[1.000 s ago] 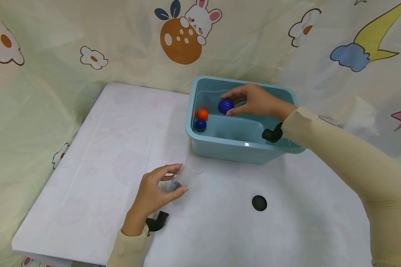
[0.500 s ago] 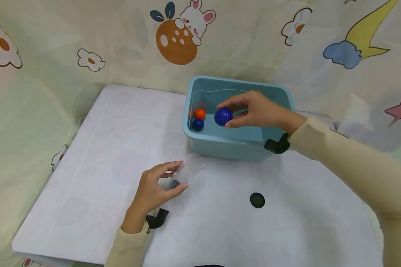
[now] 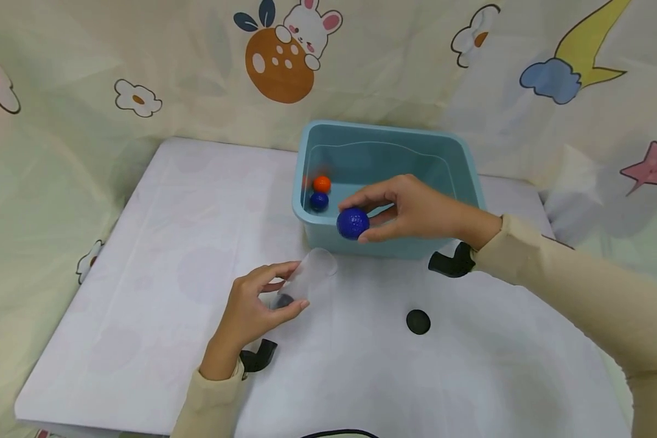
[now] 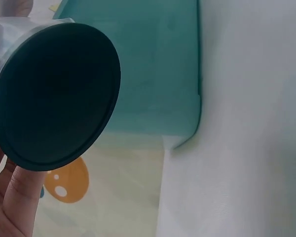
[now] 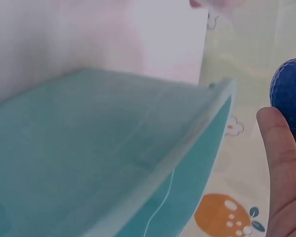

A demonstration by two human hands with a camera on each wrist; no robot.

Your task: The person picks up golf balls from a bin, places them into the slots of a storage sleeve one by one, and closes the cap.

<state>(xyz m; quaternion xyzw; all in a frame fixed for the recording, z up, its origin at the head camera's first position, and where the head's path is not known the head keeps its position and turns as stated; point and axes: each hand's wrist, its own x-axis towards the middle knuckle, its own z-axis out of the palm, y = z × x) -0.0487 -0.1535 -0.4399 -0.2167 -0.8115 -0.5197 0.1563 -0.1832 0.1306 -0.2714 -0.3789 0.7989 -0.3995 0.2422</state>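
My left hand [image 3: 252, 304] grips a clear plastic tube [image 3: 309, 271] near the middle of the table, its open mouth tilted toward the box. A dark round cap [image 4: 56, 96] closes the tube's other end, large in the left wrist view. Between thumb and fingertips, my right hand [image 3: 416, 210] pinches a blue golf ball [image 3: 353, 223], dimpled in the right wrist view. That ball is in front of the box's near rim in the head view, up and to the right of the tube's mouth. Inside the light-blue box [image 3: 372, 244] lie an orange ball [image 3: 322, 184] and another blue ball [image 3: 319, 201].
A flat black disc [image 3: 418, 322] lies on the white-covered table [image 3: 159, 267], right of the tube. Behind the box hangs a cartoon-printed cloth [image 3: 208, 73]. A dark curved edge [image 3: 339, 433] shows at the bottom of the head view.
My right hand has brought the blue golf ball out from over the box, toward me and slightly left, closer to the tube. The left hand has kept its grip almost still.
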